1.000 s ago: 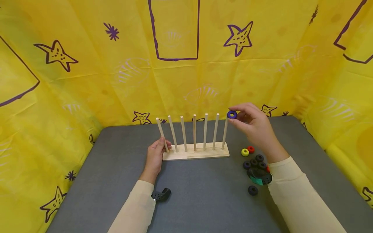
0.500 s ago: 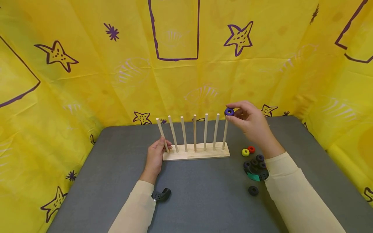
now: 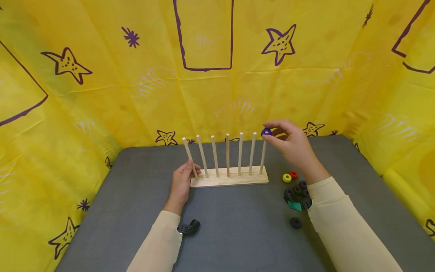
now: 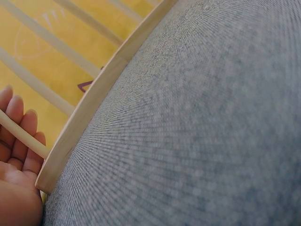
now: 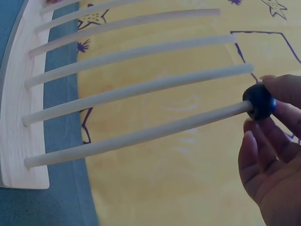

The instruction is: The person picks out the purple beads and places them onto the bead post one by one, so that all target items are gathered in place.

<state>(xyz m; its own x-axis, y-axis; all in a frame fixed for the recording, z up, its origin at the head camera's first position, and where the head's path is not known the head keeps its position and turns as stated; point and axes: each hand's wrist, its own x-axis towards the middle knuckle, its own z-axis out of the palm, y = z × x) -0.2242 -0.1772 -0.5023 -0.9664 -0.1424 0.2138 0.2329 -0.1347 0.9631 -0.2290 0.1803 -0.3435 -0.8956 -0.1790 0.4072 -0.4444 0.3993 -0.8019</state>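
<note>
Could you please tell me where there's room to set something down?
Bare table lies in front of the peg rack between the left wrist camera and lone dark ring, and left of the left hand. Crowded: the ring cluster beside the right sleeve.

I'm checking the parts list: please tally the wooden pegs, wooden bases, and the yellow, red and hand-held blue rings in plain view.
Wooden pegs: 7
Wooden base: 1
Yellow ring: 1
Red ring: 1
Blue ring in the right hand: 1
Total: 11
</note>
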